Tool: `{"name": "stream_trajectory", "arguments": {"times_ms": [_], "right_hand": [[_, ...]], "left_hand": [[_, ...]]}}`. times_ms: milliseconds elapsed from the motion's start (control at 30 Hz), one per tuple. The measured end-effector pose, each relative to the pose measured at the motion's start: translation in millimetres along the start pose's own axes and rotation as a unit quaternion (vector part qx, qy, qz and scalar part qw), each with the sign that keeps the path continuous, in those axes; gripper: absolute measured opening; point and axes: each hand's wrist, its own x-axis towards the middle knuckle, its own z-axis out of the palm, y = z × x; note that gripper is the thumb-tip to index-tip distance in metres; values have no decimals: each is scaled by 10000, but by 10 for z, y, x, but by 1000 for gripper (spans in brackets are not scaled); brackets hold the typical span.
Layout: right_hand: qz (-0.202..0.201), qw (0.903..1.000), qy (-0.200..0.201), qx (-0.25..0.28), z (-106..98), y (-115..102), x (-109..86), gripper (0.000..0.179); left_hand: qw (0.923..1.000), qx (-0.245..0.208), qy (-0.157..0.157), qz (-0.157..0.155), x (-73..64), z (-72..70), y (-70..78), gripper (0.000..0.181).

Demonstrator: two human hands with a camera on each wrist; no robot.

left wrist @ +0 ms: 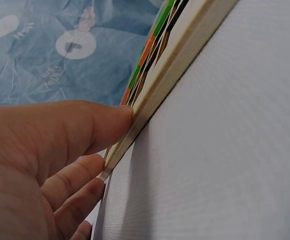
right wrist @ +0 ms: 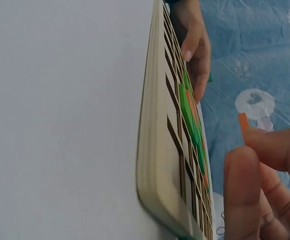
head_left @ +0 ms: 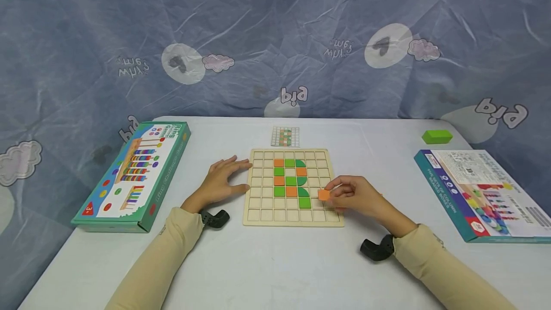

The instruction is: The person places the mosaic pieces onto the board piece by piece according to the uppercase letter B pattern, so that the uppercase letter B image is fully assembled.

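Note:
A square wooden grid board (head_left: 267,216) lies flat in the middle of the white table. Orange squares, green squares and dark green rounded pieces fill several of its middle cells. Between thumb and fingers, my right hand (head_left: 356,196) pinches an orange square tile (head_left: 324,195) over the board's right part. The right wrist view catches that tile (right wrist: 243,121) edge-on, raised off the grid. My left hand (head_left: 220,182) rests at the board's left edge, fingers extended; its thumb (left wrist: 105,125) touches the rim in the left wrist view.
Behind the board lies a small printed pattern card (head_left: 286,136). A green-edged game box (head_left: 133,176) is on the left; another box (head_left: 486,195) lies on the right, with a green block (head_left: 436,137) behind it. A patterned blue cloth (head_left: 275,37) hangs at the back.

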Motion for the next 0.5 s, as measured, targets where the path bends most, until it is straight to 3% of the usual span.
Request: {"name": "stream_trajectory", "arguments": {"times_ms": [500], "right_hand": [[-309, 9992, -259, 31, 321, -45, 252, 33]], "left_hand": [[10000, 52, -22, -5, 12, 6, -15, 66]]}}
